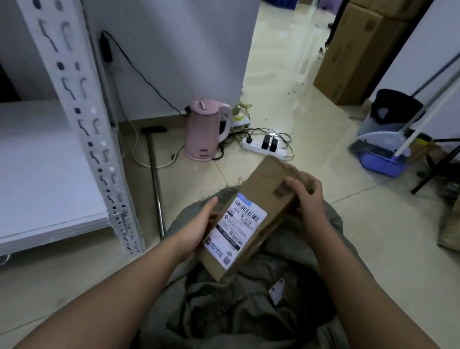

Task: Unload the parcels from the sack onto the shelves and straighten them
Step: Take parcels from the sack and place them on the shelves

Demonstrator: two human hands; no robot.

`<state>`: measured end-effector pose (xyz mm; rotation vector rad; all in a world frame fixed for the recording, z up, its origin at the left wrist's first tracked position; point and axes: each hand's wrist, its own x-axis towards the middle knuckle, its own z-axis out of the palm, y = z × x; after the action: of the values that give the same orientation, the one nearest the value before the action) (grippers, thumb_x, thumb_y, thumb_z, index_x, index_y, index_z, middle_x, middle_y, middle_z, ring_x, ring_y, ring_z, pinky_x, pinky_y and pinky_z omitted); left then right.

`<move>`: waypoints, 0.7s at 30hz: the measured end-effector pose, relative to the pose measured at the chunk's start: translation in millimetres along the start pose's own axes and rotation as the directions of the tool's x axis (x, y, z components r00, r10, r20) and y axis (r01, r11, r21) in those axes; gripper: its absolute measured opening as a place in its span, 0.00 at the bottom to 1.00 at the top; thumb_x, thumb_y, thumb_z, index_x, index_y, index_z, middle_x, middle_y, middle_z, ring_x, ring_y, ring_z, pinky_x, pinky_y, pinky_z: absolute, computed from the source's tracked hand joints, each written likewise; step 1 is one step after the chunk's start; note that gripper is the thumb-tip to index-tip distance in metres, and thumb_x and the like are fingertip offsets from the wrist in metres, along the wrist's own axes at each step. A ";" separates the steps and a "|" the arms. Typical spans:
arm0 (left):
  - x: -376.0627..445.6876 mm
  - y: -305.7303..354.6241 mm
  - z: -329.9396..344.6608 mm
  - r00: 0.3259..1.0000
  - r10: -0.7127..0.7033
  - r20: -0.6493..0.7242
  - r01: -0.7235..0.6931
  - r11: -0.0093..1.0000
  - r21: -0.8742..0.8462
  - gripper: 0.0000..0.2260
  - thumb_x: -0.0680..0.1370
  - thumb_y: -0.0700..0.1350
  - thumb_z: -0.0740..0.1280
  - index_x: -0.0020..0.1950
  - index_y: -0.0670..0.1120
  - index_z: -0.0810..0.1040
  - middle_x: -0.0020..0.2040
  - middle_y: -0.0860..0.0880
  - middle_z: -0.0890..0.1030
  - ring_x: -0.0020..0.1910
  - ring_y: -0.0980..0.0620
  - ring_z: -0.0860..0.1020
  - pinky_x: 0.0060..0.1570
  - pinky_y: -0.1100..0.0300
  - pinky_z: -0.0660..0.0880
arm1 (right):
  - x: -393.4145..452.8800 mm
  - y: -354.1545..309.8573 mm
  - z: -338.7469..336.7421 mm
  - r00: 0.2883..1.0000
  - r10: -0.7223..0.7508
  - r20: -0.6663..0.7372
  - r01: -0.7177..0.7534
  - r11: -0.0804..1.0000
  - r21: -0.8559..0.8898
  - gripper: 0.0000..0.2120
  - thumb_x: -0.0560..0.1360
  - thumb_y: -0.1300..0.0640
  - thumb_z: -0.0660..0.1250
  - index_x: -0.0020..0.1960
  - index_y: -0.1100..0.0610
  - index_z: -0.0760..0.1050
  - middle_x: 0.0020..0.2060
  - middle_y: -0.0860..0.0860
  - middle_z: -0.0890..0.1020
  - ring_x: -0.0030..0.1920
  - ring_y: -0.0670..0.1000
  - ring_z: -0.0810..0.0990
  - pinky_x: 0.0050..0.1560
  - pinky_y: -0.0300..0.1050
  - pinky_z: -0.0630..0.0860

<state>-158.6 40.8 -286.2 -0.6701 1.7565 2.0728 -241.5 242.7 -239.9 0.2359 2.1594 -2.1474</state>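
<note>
One parcel (249, 217) sits mid-frame above the sack (248, 321), your left hand (199, 225) and right hand (307, 198) both curled around it; the shelf (19, 177) at left shows none yet.

Two bare forearms reached into view from the bottom edge, with no sleeves, gloves, watch or rings visible. The left hand (199, 228) and right hand (308, 202) were uncovered, the fingers (294, 182) of the right short-nailed and unadorned.
</note>
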 end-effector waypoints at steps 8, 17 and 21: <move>-27.5 -10.4 -59.1 0.971 -0.199 0.135 0.196 0.980 0.034 0.19 0.64 0.63 0.71 0.44 0.49 0.78 0.43 0.48 0.74 0.39 0.49 0.72 0.46 0.55 0.71 | -18.3 21.7 -3.2 0.942 0.335 -0.027 -0.307 0.891 0.335 0.32 0.71 0.42 0.69 0.70 0.55 0.69 0.57 0.57 0.79 0.49 0.55 0.80 0.38 0.45 0.79; -48.8 -22.1 -80.4 0.941 -0.213 0.262 0.238 0.969 -0.068 0.19 0.67 0.61 0.69 0.50 0.49 0.80 0.44 0.43 0.83 0.41 0.44 0.84 0.53 0.49 0.79 | -24.7 33.8 23.9 0.899 0.424 0.112 -0.433 0.822 0.370 0.37 0.71 0.27 0.57 0.69 0.52 0.72 0.64 0.54 0.78 0.64 0.57 0.75 0.65 0.53 0.70; -63.1 -15.7 -87.9 0.913 -0.290 0.286 0.320 0.945 -0.064 0.24 0.68 0.66 0.64 0.54 0.49 0.79 0.48 0.42 0.83 0.43 0.44 0.83 0.50 0.52 0.79 | -33.2 43.9 43.5 0.885 0.458 0.083 -0.465 0.862 0.202 0.33 0.73 0.34 0.62 0.72 0.51 0.66 0.64 0.54 0.75 0.60 0.58 0.76 0.46 0.49 0.75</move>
<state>-86.1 -40.2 -275.0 -0.6107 1.3024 1.9464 -203.4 197.7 -277.9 0.6568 1.6270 -2.0684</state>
